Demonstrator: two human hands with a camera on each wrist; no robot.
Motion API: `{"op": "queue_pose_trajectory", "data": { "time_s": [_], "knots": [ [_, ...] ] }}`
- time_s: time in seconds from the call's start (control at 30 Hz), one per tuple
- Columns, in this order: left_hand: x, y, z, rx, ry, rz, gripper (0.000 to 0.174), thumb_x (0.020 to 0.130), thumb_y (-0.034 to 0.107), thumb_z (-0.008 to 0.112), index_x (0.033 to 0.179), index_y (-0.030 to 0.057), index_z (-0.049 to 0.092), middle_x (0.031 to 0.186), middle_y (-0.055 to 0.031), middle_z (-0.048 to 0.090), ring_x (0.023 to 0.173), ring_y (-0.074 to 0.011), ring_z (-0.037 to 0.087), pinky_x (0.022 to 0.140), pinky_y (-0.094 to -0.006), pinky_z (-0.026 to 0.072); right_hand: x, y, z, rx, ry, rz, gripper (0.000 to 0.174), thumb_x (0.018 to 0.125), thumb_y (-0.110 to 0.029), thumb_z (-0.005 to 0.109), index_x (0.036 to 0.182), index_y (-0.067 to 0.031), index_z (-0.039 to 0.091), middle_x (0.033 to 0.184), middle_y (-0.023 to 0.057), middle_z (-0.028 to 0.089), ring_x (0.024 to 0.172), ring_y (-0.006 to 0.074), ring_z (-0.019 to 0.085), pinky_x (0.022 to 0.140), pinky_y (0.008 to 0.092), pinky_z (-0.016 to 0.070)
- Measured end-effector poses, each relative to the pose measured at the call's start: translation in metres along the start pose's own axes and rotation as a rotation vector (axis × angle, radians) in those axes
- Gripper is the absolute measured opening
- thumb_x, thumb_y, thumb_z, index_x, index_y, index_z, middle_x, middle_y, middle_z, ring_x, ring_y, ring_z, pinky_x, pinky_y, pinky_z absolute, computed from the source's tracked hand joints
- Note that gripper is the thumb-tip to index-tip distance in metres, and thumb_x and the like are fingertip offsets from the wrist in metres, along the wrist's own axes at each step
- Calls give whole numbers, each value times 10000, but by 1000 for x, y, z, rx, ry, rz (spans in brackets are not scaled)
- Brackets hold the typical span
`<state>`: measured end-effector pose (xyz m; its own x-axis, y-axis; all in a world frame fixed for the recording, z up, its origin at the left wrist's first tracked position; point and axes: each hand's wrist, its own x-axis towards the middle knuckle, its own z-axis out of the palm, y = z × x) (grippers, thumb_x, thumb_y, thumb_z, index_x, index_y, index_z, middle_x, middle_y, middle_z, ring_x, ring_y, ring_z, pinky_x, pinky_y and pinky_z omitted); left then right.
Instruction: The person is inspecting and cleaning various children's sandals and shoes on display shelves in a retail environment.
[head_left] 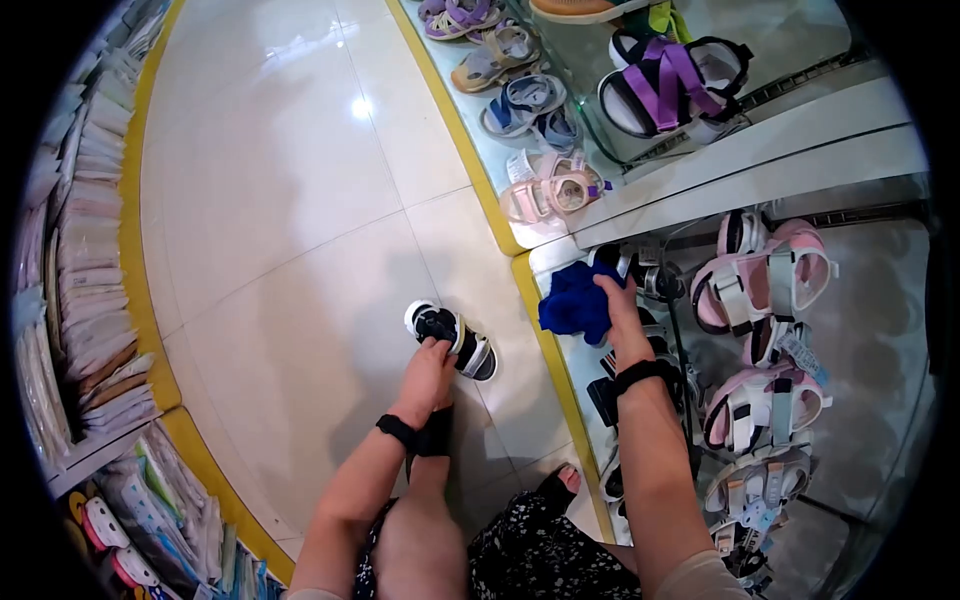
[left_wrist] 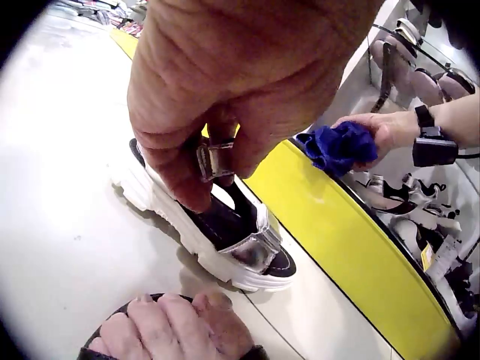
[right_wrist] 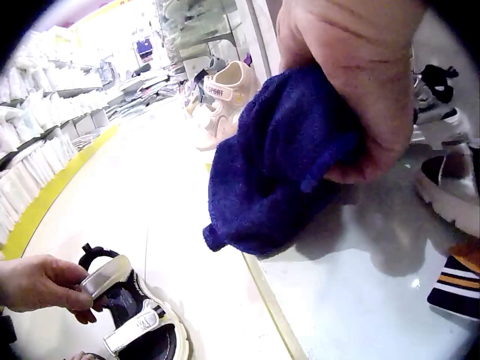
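A sandal with a black lining, a thick white sole and shiny pale straps is near the floor in front of me. My left hand pinches one of its straps between thumb and fingers. My right hand grips a bunched dark-blue cloth close over the edge of the low shelf. In the right wrist view, the cloth hangs from the curled fingers above the white shelf surface. My toes show beside the sandal.
Sandals crowd the right-hand shelves, among them a pink pair and a purple-strapped sandal. Yellow edging borders the low shelf. Across the tiled floor, packed plastic sleeves fill the left shelf.
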<state>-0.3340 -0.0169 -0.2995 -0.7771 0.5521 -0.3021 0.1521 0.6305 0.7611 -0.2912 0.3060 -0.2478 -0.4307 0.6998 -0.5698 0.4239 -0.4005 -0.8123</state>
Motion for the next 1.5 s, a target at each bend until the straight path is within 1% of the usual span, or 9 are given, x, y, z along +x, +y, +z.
{"op": "queue_pose_trajectory", "data": {
  "time_s": [0.2,0.33,0.4,0.53,0.7,0.93,1.03,1.13,1.5],
  "knots": [
    [20,-5,-13,-148,173,87,371,769,14,596,1136,54,555,1173,-173,482,950,-385,552,813,-421,476,-60,-4,10,-63,-63,23,678,716,-158,688,1304,-13,383,1102,142,562,997,230,553,810,349,484],
    [10,-2,-30,-263,229,-185,392,817,55,610,1197,62,513,1271,-134,423,973,-289,583,791,-335,493,-138,12,16,-457,-266,-110,452,684,-138,649,1113,-29,559,883,92,632,818,198,603,739,319,490],
    [-10,13,-54,-635,12,-312,447,891,212,584,1295,81,445,1304,-108,437,1030,-210,561,826,-288,466,-171,12,28,-969,-456,-321,484,678,-197,640,1151,-118,579,971,160,635,892,327,612,779,388,491],
    [-47,23,-70,-1075,-246,-400,582,931,355,523,1414,107,313,1308,-116,459,1178,-193,464,974,-334,380,-207,31,73,-1494,-788,-501,374,673,-186,641,1044,-139,614,990,102,612,964,307,553,795,425,468],
    [-64,10,-108,-859,27,-252,886,808,384,671,1469,134,136,1429,-181,284,1270,-306,364,1036,-413,322,-228,64,103,-1315,-852,-613,405,656,-147,642,1058,-194,644,992,78,599,968,277,530,795,419,446],
    [-64,-7,-118,-524,187,-340,684,824,111,615,1413,76,269,1322,-185,428,1208,-279,444,976,-354,394,-230,74,136,-1459,-856,-801,232,724,-148,611,945,-169,678,967,62,598,971,249,536,759,374,420],
    [-48,-37,-107,-596,273,-313,572,837,-47,476,1373,63,310,1225,-178,512,1121,-250,523,927,-332,438,-232,60,137,-1399,-850,-719,407,700,-151,653,1102,-169,593,971,54,592,986,245,537,765,378,427],
    [-29,-65,-100,-670,306,-446,559,836,-59,457,1364,64,321,1174,-164,550,1089,-235,545,923,-325,442,-228,58,124,-1305,-795,-612,516,674,-158,674,1166,-167,520,979,59,585,979,264,539,809,405,447],
    [38,-114,-32,-475,234,-250,441,864,-21,453,1303,8,416,1138,-145,585,1042,-218,573,912,-321,454,-224,42,40,-1101,-515,-390,415,710,-165,639,1113,-105,559,1168,113,518,1030,331,547,875,406,460]
  ]
}}
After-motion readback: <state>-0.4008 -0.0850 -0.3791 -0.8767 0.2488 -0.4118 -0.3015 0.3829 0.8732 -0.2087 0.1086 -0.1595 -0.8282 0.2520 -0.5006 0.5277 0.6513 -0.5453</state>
